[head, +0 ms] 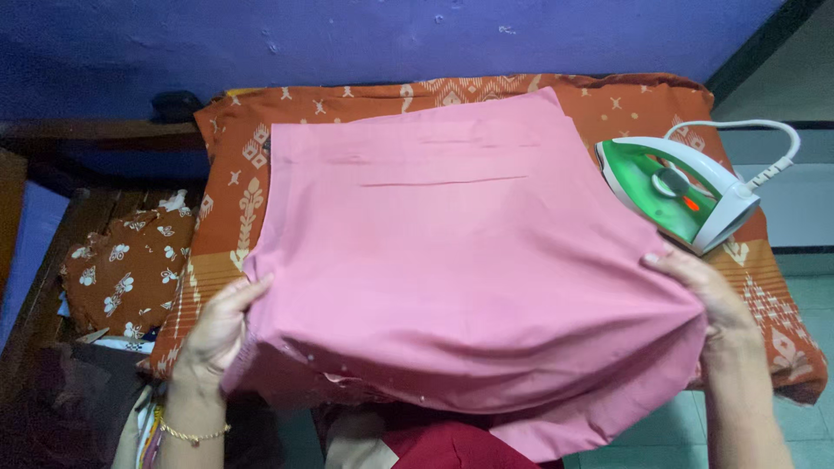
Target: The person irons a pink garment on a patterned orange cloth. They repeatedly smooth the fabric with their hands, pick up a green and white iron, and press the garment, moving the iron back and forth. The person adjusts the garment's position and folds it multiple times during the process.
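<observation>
A pink cloth (452, 260) lies spread over an orange patterned cover (643, 108) on an ironing surface. My left hand (215, 330) grips the cloth's near left edge, a thin gold bracelet on the wrist. My right hand (704, 291) grips the cloth's near right edge, which hangs over the front. A green and white electric iron (673, 191) rests on its side on the cover, just beyond my right hand, with its white cord running off to the right.
A purple wall (347, 39) runs behind the surface. A brown flowered cloth (122, 269) lies on dark wooden furniture at the left. Greenish floor tiles (804, 295) show at the right. Red fabric (443, 447) is at the bottom.
</observation>
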